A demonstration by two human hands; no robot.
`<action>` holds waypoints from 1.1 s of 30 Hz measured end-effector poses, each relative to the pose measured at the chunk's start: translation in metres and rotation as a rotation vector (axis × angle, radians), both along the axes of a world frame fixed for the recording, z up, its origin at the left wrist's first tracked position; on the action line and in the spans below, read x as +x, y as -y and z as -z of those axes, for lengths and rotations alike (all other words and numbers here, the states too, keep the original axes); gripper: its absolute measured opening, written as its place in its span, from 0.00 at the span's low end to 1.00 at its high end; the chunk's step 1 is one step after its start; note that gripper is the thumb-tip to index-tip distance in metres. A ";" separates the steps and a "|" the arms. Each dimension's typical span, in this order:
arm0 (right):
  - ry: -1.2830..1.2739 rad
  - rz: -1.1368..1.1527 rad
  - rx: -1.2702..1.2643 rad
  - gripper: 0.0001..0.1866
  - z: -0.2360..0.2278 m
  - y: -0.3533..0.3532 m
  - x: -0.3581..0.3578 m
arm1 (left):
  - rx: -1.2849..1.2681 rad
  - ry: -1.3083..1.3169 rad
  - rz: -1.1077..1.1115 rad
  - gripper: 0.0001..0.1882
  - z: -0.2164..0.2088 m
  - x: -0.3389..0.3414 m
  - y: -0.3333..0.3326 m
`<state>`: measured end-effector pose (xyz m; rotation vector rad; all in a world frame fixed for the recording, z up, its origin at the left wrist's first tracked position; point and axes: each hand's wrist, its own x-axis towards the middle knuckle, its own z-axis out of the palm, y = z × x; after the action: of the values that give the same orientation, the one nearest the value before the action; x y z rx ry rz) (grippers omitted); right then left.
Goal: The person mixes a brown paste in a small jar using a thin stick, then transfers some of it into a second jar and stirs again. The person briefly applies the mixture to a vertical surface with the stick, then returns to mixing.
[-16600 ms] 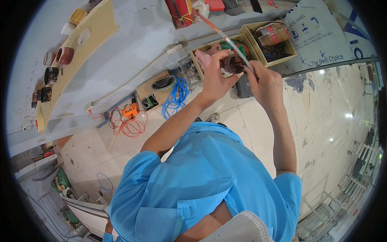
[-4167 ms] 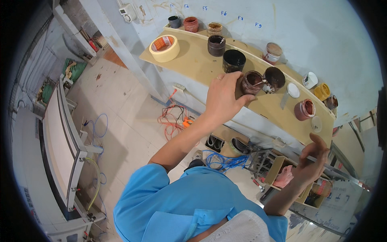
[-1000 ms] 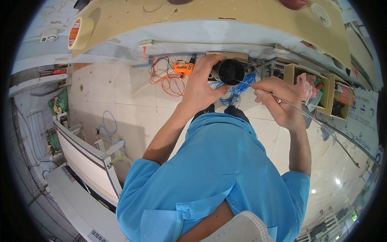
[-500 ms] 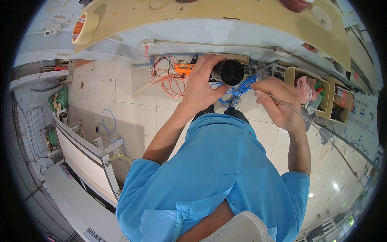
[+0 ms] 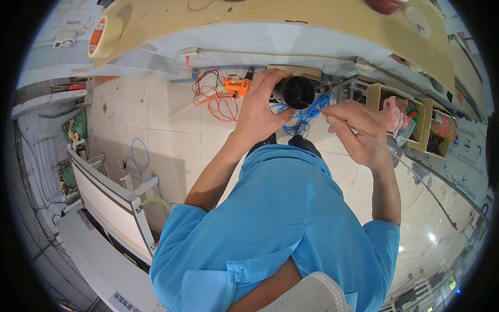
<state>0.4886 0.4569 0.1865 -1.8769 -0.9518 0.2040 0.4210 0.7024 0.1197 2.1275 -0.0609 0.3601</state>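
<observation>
My left hand (image 5: 264,106) is wrapped round a black cylindrical cup (image 5: 297,92), its dark open end tilted toward me. Pinched in my right hand (image 5: 358,129) is a long thin metal rod (image 5: 404,162). One end of the rod reaches to the cup's mouth; the other slants down to the right, away from my wrist. Whether the tip touches the inside of the cup, I cannot tell. Behind the hands, on the floor, lie a coil of blue cable (image 5: 316,110) and an orange power tool (image 5: 238,86) with a tangled orange cord (image 5: 221,108).
A yellowish bench top (image 5: 249,18) crosses the far side, with a roll of tape (image 5: 105,36) on its left end. Open boxes (image 5: 432,132) with bags and bits stand on the right. A white panel on a frame (image 5: 112,195) rises at the left.
The rod's far end has shifted slightly left, and its near end shows a little at the cup's mouth. Both hands keep nearly the same places and grips.
</observation>
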 end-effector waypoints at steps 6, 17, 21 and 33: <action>0.016 0.025 0.000 0.07 0.002 0.001 0.001 | 0.056 0.028 0.004 0.41 -0.001 0.004 0.000; -0.008 0.023 0.028 0.06 0.003 0.000 0.003 | 0.099 0.052 0.006 0.40 -0.002 0.005 -0.001; 0.006 0.055 0.006 0.06 0.001 0.000 0.003 | 0.095 0.051 0.019 0.40 -0.003 0.005 -0.001; -0.007 0.061 0.022 0.05 -0.002 -0.002 0.001 | 0.075 0.065 0.020 0.40 -0.003 0.002 -0.001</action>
<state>0.4892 0.4592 0.1885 -1.8807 -0.8876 0.1624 0.4230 0.7032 0.1229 2.1875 -0.1352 0.4209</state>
